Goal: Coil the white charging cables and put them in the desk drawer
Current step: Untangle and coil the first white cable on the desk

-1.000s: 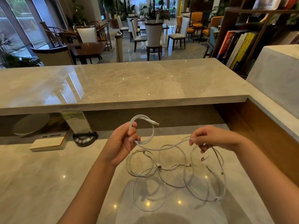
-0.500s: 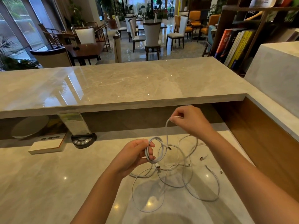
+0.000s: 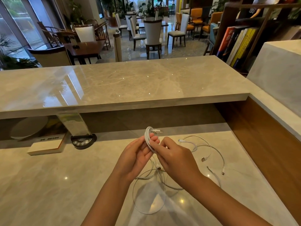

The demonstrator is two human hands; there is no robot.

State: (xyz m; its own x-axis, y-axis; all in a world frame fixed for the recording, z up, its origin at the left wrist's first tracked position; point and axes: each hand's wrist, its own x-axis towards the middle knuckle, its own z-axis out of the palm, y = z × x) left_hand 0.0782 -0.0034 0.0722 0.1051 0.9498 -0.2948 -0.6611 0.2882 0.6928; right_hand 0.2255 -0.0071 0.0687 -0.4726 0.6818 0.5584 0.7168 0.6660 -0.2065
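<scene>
Holding one coiled cable [image 3: 147,139], two hands [image 3: 136,158]

One white cable [image 3: 147,139] is wound into a small upright coil, plug tip poking right. The other white cables [image 3: 210,148] sprawl loose on the desk [image 3: 48,185].

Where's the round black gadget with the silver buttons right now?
In the head view, the round black gadget with silver buttons sits left of both hands on the lower marble desk, beside the white book.

Head cam, fwd-down, close over desk [image 3: 48,185]
</scene>
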